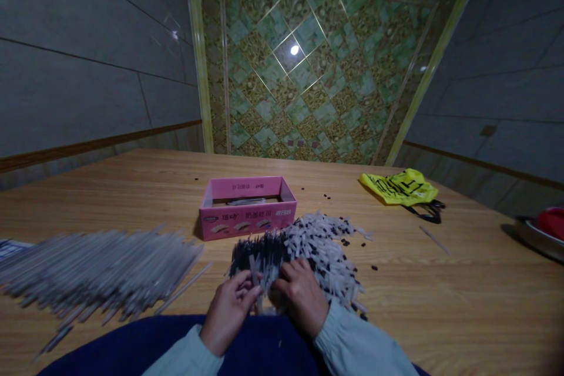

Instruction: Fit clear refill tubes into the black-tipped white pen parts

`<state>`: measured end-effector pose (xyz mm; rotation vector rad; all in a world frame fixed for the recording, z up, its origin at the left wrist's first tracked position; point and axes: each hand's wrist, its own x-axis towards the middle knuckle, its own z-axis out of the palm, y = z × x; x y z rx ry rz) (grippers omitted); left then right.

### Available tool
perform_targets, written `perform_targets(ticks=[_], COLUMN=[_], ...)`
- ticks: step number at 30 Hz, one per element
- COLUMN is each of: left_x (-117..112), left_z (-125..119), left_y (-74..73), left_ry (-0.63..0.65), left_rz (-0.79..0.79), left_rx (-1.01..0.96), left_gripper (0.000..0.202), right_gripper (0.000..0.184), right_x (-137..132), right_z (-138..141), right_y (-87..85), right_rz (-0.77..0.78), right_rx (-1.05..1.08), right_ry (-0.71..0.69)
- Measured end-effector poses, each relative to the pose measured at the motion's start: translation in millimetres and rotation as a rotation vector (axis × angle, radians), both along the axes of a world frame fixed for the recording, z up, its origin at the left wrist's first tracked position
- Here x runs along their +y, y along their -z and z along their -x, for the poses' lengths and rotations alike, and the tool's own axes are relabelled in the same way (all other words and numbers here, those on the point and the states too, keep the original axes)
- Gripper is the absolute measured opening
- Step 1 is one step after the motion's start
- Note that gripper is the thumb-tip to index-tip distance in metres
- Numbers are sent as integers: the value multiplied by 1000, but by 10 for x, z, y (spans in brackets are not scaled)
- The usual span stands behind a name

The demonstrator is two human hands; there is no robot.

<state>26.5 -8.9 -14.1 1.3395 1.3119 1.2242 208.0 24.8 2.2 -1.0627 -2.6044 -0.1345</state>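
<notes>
My left hand (229, 308) is closed in a pinch round a thin grey stick (254, 275) that stands up near the table's front edge. Close beside it, my right hand (300, 294) curls its fingers on the near edge of a heap of dark and pale thin sticks (304, 247). Whether the right hand holds one of them is hidden by the fingers. A broad pile of long grey sticks (101, 270) lies to the left of my hands. Behind the heap stands an open pink cardboard box (247, 208).
A wooden table (440, 294) carries everything. A crumpled yellow bag (400, 187) with black handles lies at the back right. A metal dish with something red (544, 232) sits at the right edge. Small black bits (352, 241) are scattered by the heap. Tiled walls stand behind.
</notes>
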Motion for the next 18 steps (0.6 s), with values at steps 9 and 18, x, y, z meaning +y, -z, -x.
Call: perform_targets(ticks=[9, 18], left_x=[33, 80], left_z=[104, 164], left_y=[32, 13], left_ry=[-77, -330], left_rz=[105, 210], left_rx=[-281, -783], left_gripper=[38, 21], right_gripper=[16, 9], right_x=[-10, -193], right_z=[-57, -162], right_y=[-52, -203], right_rz=[-78, 1], right_rx=[375, 1181], right_ry=[-138, 26])
